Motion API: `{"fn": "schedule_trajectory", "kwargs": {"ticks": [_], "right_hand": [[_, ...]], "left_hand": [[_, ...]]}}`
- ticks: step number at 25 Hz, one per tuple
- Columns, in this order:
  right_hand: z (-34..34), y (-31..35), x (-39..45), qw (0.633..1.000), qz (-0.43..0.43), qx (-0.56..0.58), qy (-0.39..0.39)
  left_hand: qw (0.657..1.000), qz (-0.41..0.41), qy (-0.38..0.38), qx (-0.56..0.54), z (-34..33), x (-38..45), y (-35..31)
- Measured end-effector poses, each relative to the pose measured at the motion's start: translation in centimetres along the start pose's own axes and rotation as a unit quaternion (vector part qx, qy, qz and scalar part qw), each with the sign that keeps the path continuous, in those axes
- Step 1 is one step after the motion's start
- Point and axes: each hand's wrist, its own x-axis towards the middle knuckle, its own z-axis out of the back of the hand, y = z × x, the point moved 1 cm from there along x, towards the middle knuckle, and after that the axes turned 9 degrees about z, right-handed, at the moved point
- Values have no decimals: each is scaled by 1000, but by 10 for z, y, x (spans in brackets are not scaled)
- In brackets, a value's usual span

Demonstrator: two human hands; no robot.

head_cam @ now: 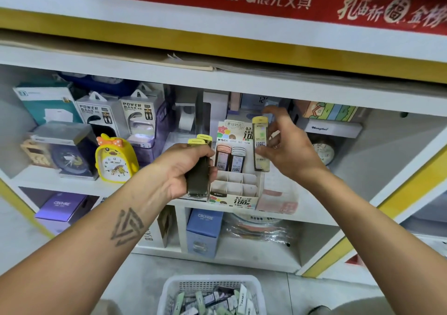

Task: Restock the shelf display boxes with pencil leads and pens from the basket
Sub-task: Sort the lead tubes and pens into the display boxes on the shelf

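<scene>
A: While the head view looks down at the shelf, what do the hands hold?

B: The left hand is wrapped round a bunch of dark lead cases with yellow caps, held upright just left of the display box. The right hand pinches a single yellow-capped lead case between thumb and fingers, upright, above the right side of the box — the other fingers spread loose.

A: And the box itself?

B: It stands on the white shelf, its cardboard compartments mostly bare at the front. Two cases sit in the back row: a pink-capped case and a grey-capped case beside it, both upright.

A: Where is the stock?

B: In the white basket on the floor at the bottom edge, between the forearms — full of small packs lying jumbled; I cannot tell which are pens.

A: Anything beside the box?

B: A yellow duck alarm clock to the left, with power bank packs behind it.
</scene>
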Motion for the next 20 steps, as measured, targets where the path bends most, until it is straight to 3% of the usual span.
{"fn": "schedule_trajectory", "kwargs": {"ticks": [7,12,20], "right_hand": [[-11,-4,1,998,12,-25,-54],[-13,-10,2,989,70,-129,-32],[-19,-9,-1,970,66,-234,24]], "left_hand": [[999,20,8,28,-6,1,11],[998,28,25,53,-8,2,15],[994,20,63,85,-12,-1,21]]}}
